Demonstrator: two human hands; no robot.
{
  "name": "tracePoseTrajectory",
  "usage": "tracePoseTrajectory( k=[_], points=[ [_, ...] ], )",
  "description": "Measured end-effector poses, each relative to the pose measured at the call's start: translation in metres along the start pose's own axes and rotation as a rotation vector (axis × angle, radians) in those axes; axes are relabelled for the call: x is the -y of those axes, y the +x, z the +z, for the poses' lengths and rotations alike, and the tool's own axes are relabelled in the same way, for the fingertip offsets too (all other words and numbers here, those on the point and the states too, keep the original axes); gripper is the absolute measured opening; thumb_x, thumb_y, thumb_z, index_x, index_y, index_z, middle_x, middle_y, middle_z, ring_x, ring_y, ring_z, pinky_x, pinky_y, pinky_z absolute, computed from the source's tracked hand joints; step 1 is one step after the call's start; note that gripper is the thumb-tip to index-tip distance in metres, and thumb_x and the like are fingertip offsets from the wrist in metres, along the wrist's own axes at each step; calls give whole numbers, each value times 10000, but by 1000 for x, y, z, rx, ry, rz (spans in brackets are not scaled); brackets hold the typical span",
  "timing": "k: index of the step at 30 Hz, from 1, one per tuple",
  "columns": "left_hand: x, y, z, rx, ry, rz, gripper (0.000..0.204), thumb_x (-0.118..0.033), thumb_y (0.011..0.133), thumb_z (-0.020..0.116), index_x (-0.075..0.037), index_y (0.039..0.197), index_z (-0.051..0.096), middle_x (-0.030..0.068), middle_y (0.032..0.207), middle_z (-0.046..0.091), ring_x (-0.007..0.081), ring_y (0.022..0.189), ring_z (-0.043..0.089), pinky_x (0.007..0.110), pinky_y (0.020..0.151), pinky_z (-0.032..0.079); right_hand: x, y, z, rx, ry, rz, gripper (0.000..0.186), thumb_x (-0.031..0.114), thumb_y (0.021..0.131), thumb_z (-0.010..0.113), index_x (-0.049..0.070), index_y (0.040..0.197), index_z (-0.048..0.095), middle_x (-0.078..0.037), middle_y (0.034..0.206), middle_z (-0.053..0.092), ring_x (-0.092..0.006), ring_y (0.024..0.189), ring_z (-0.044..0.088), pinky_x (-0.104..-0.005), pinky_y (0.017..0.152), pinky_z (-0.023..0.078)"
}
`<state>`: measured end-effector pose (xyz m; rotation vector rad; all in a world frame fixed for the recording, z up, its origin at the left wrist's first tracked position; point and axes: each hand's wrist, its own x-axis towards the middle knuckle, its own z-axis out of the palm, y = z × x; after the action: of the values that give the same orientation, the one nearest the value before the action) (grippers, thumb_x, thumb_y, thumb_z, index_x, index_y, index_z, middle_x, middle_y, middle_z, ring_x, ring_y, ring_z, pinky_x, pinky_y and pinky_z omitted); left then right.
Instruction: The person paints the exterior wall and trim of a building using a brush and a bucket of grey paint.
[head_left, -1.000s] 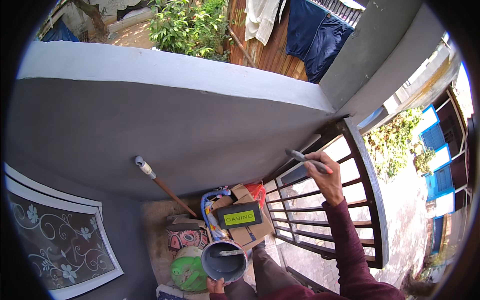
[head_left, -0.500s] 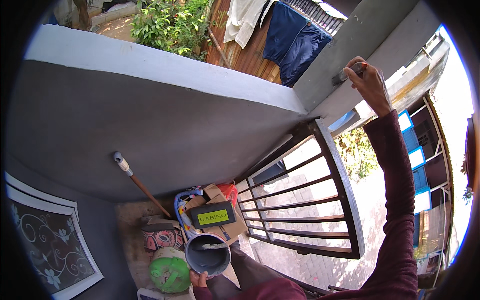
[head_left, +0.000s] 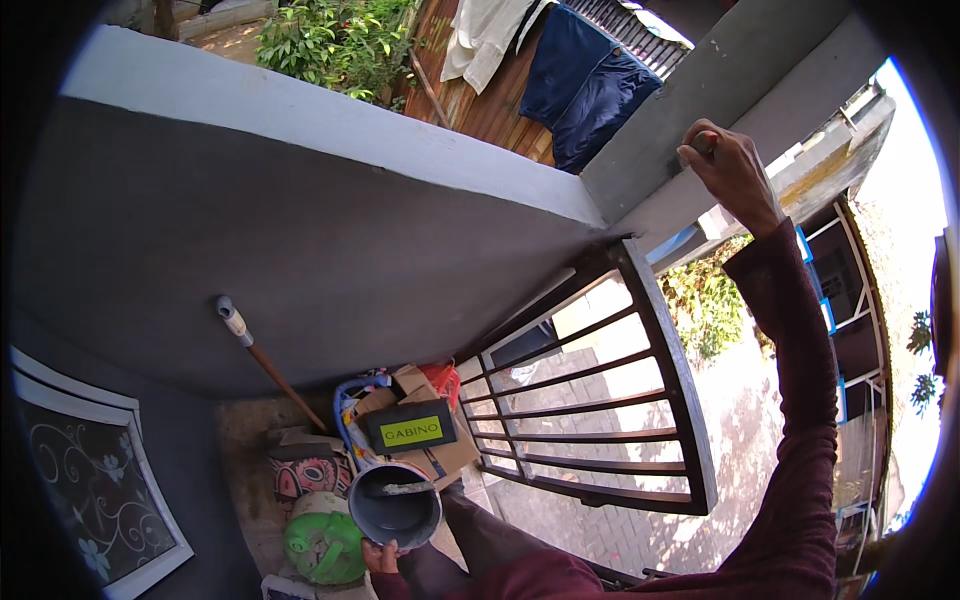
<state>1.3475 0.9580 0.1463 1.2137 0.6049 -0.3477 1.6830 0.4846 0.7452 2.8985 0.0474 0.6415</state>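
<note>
Up from the gate [head_left: 679, 370], your right hand [head_left: 730, 172] is gripping the paintbrush [head_left: 704, 143] at the pillar's edge [head_left: 770, 90], left hand [head_left: 380, 557] still clutching the bucket [head_left: 358, 502].

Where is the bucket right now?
Low in the head view, left of centre: the bucket is in the left hand, right of the green plastic item.

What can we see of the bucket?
The bucket is round and open-topped, apparently plastic, with a thin pale rim and an inside coated dark grey. Its mouth faces up toward the camera. A grey-smeared strip sits in its upper part, reaching toward the right edge. The left hand grips the lower rim. Most of the outer wall is hidden.
</note>
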Motion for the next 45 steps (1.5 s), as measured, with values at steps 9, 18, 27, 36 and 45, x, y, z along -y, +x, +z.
tracePoseTrajectory(
  k=[9,18,27,36,45],
  points=[
    [-15,-2,9,-39,-32,17,422,-53,675,623,30,1069,499,110,1003,590,183,760,602,300,619,528,-6,8,4,-97,-110,-119,127,123,864,634,26,866,553,-147,769,611,-318,691,615,-371,650,493],
    [-18,-2,13,-52,-61,52,414,-61,668,625,10,1054,495,93,987,572,160,740,565,289,643,494,7,-23,82,148,-58,-155,99,141,879,614,43,870,603,-101,830,649,-250,727,652,-331,659,518],
    [-1,-2,-1,-49,-42,70,388,-44,678,611,-8,1046,491,76,965,568,135,742,557,254,572,480,11,11,53,-77,2,-92,245,128,818,654,-44,731,503,-190,597,505,-341,569,556,-376,577,441],
    [-34,-14,19,-37,-94,-7,417,-42,684,611,6,1081,489,82,984,568,145,761,566,265,630,500,-1,-3,89,240,181,69,223,145,831,649,-56,789,561,-202,585,518,-287,507,570,-390,564,444],
    [-19,-14,8,-4,-26,1,461,-105,709,648,16,1101,440,130,1050,549,171,827,574,278,655,517,4,1,106,136,-13,-100,206,138,834,611,-48,771,546,-249,630,513,-384,589,567,-426,609,454]
  ],
)
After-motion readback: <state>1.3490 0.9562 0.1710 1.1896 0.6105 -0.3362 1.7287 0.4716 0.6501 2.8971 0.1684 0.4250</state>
